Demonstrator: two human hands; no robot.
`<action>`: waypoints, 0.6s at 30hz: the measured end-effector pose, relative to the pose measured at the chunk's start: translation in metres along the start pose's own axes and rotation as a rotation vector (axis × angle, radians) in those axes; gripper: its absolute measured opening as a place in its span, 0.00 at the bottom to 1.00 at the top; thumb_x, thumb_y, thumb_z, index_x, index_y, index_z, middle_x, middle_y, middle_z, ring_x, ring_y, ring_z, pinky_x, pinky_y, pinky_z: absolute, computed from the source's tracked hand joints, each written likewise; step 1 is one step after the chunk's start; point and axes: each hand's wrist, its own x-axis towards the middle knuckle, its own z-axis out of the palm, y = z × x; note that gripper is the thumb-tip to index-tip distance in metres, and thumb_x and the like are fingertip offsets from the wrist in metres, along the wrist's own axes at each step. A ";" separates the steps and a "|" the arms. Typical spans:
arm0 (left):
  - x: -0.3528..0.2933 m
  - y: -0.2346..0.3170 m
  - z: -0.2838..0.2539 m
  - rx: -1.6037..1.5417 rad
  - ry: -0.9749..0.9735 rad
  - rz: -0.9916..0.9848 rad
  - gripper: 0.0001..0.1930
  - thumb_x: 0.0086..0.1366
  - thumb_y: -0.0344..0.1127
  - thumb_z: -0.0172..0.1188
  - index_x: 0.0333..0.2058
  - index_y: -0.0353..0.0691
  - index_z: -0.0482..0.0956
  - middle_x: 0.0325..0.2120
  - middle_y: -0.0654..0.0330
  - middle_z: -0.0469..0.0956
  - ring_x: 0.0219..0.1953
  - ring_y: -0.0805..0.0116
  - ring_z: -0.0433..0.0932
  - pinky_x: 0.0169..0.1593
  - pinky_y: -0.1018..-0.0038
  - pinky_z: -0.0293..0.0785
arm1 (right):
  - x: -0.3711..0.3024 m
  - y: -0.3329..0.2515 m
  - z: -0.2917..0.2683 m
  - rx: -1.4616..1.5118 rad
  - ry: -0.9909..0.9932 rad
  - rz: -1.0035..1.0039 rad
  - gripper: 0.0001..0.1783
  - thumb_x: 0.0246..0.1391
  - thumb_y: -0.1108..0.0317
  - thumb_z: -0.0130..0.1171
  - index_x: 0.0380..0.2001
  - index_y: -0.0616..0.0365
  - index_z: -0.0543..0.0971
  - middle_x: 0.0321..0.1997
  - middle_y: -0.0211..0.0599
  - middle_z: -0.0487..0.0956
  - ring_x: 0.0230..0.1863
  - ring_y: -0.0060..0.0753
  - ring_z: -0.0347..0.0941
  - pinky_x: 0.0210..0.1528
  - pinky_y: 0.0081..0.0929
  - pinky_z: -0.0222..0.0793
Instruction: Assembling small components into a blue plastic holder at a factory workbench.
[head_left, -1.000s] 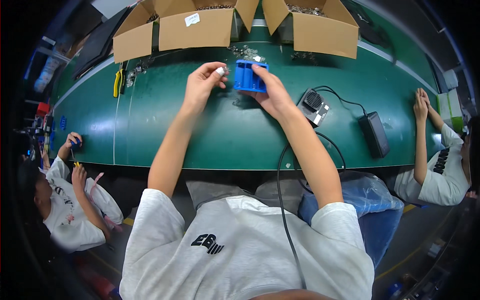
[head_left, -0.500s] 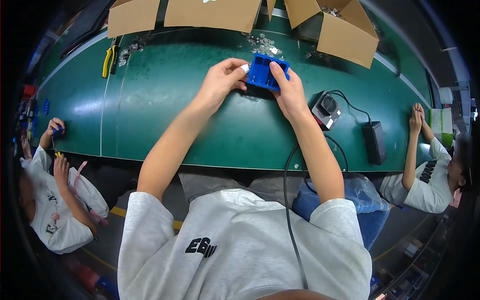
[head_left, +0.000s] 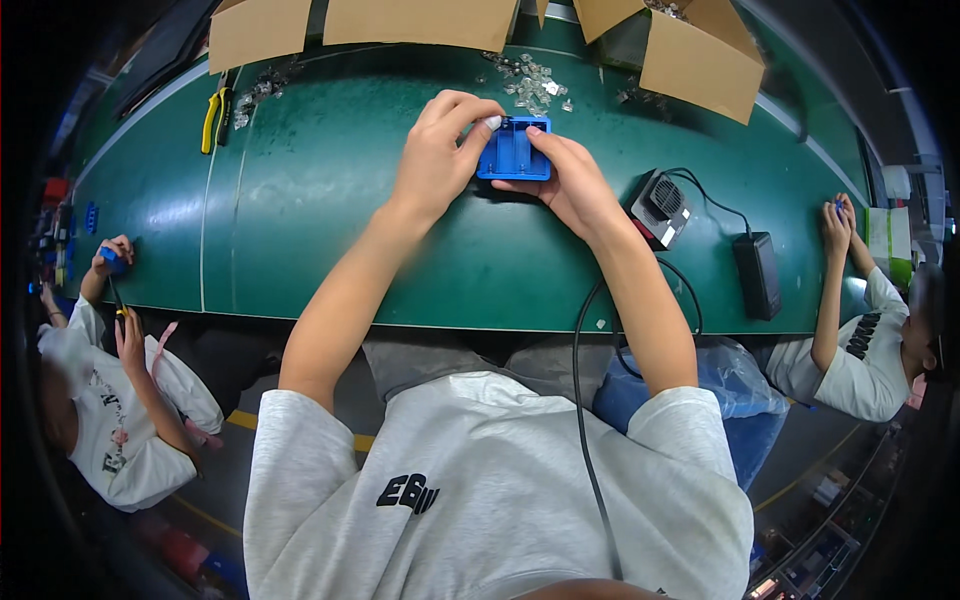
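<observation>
One blue box [head_left: 515,158], open-faced and divided into slots, is held over a green table [head_left: 480,275] in the head camera's view. The right hand [head_left: 572,180] grips its right side, thumb pressed at the upper rim and fingers underneath. The left hand [head_left: 440,145], a white covering [head_left: 493,122] on its thumb tip, bends its thumb and forefinger in close at the upper left corner; whether they pinch a small part there cannot be told. Just beyond the box lies a scatter of small shiny pieces [head_left: 537,88], near cardboard boxes [head_left: 700,70]. Yellow-and-black pliers [head_left: 212,122] lie to the left; a small fan unit [head_left: 663,203] and a black power brick [head_left: 757,278] sit to the right. Co-workers sit at either side, the one at left [head_left: 135,440] holding a screwdriver [head_left: 120,312].
</observation>
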 end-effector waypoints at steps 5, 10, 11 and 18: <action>0.000 0.002 0.001 -0.032 -0.003 -0.009 0.05 0.60 0.27 0.58 0.35 0.38 0.79 0.33 0.59 0.77 0.36 0.65 0.76 0.37 0.74 0.71 | 0.000 0.002 0.000 -0.006 -0.003 0.002 0.21 0.64 0.59 0.46 0.46 0.71 0.69 0.44 0.45 0.75 0.44 0.35 0.76 0.45 0.35 0.79; -0.002 0.004 0.004 -0.003 0.005 0.017 0.05 0.60 0.27 0.58 0.35 0.38 0.80 0.33 0.58 0.77 0.37 0.64 0.76 0.39 0.72 0.72 | 0.000 0.006 -0.002 -0.026 -0.022 0.036 0.20 0.63 0.60 0.46 0.47 0.69 0.68 0.44 0.44 0.75 0.44 0.34 0.76 0.47 0.35 0.78; -0.002 0.004 0.004 0.007 0.011 0.028 0.05 0.59 0.27 0.58 0.35 0.38 0.80 0.33 0.58 0.77 0.38 0.63 0.76 0.40 0.71 0.72 | 0.000 0.006 -0.001 -0.025 -0.021 0.032 0.20 0.63 0.60 0.46 0.47 0.69 0.68 0.44 0.44 0.75 0.44 0.34 0.76 0.47 0.35 0.78; -0.004 0.010 0.008 0.012 -0.023 0.016 0.06 0.57 0.26 0.59 0.34 0.38 0.80 0.33 0.57 0.76 0.40 0.60 0.75 0.43 0.69 0.72 | -0.001 0.007 0.001 -0.043 -0.092 0.067 0.18 0.63 0.63 0.46 0.48 0.68 0.68 0.45 0.41 0.74 0.46 0.30 0.74 0.50 0.38 0.76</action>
